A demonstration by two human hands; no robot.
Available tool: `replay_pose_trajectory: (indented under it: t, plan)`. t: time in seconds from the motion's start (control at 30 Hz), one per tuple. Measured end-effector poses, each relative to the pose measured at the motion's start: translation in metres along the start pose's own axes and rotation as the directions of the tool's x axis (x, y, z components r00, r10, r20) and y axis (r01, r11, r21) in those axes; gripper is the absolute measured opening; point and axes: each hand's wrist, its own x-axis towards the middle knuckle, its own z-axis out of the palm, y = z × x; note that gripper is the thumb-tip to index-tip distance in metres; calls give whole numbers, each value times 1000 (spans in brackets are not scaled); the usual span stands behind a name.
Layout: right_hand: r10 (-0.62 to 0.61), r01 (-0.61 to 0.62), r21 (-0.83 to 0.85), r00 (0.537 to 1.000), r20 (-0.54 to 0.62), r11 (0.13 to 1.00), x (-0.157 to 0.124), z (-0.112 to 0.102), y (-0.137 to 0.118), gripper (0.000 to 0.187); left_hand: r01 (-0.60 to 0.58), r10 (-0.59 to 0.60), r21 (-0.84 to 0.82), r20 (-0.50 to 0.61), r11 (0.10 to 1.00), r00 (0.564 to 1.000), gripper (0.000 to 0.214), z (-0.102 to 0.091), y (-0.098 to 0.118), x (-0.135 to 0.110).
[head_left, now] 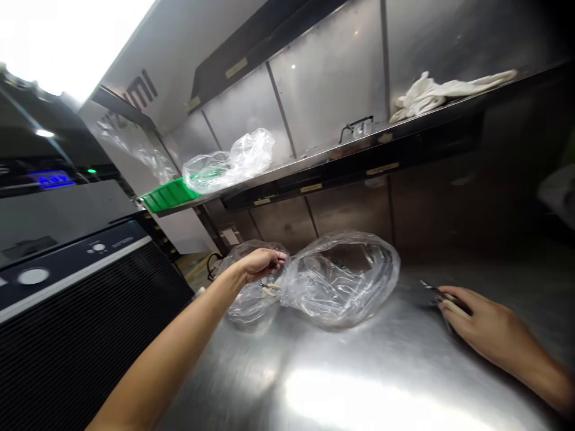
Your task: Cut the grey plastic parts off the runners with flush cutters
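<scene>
My left hand (264, 264), its fingers curled closed, is over the meeting place of two clear plastic bags. What those fingers hold, if anything, is hidden. Beneath it, small cream-handled pliers (271, 290) show at the left bag (251, 308). The larger right bag (345, 287) lies with its mouth spread wide, and some dark items show dimly through its plastic. On the right, above the metal table, my right hand (489, 323) is closed around a pair of pliers (453, 304) with cream and dark handles, their metal jaws pointing left.
A steel shelf (305, 163) runs above the table (251, 371). On it are a green basket (168, 196), crumpled clear plastic (251, 152), a small clear object with a black wire (359, 127) and white gloves or cloth (431, 96). A black ribbed machine (90, 323) stands at left.
</scene>
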Motion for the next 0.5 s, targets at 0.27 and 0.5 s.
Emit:
replay_pose_trajectory:
  t: [0.27, 0.5]
  plan:
    - [-20, 24, -31, 994, 105, 999, -1, -14, -19, 26, 73, 68, -400, 327, 914, 942, 14, 121, 33, -2]
    - [-15, 22, -56, 993, 115, 998, 1, -23, -31, 32, 164, 82, -630, 342, 759, 936, 25, 175, 15, -64]
